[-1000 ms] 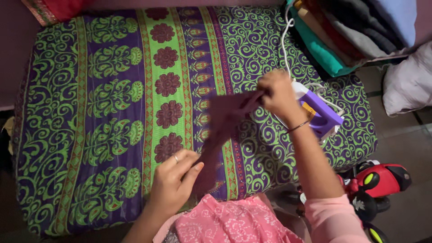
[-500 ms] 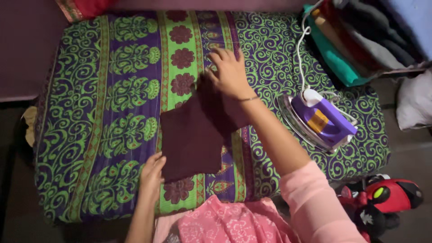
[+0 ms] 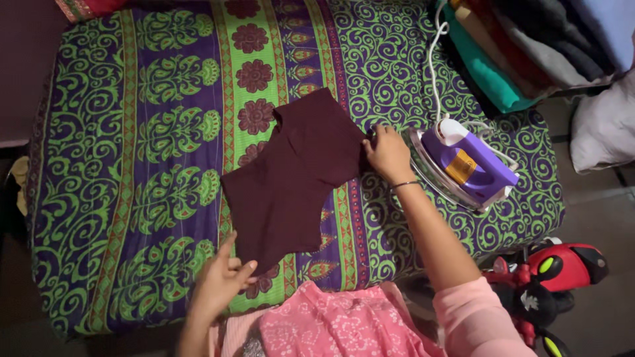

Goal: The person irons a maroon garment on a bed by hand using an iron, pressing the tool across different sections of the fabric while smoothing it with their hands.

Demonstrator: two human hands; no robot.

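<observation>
A dark maroon cloth piece (image 3: 297, 178) lies spread flat on a patterned green and purple covered surface (image 3: 132, 165). My left hand (image 3: 221, 281) pinches the cloth's near lower corner. My right hand (image 3: 387, 155) holds the cloth's right edge, a bangle on its wrist. A purple and white iron (image 3: 466, 165) lies on its side just right of my right hand, its white cord running up and away.
A stack of folded clothes (image 3: 529, 46) sits at the upper right. A pale bag (image 3: 605, 129) lies on the floor at right. A red and black toy (image 3: 555, 271) is at the lower right. My pink garment (image 3: 331, 324) fills the bottom centre.
The maroon cloth went from bunched up in both hands to spread flat. My right hand moved from its far edge to its right edge; my left hand shifted to the lower corner.
</observation>
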